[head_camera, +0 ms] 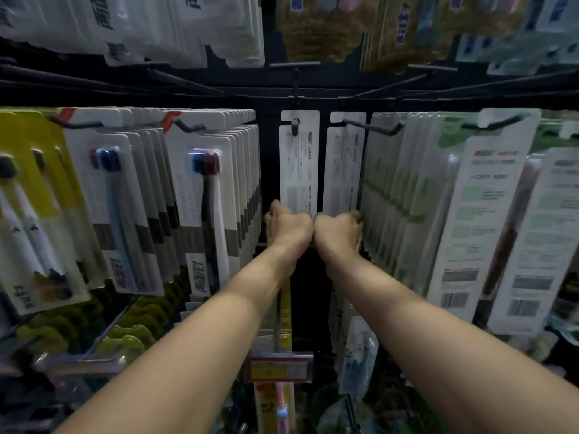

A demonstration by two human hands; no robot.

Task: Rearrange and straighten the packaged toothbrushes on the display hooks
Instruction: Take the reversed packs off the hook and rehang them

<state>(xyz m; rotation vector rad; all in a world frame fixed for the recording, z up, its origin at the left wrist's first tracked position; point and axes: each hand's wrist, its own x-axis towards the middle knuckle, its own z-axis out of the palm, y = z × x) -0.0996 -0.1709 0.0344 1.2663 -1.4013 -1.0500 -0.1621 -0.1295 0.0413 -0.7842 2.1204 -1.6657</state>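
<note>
Head view, single wide-angle camera worn on the person's head. Faces forward and slightly down into a dark hook display; edges bow outward from lens distortion. Close range: both forearms enter from the near bottom edge and reach the far centre, where the left hand (286,225) and right hand (340,228) meet. Packaged toothbrushes (206,208) fill left, right and top margins. No second view to share with.

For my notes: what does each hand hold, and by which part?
Left hand grips the lower end of one hanging pack; right hand the lower end of its neighbour.
</note>
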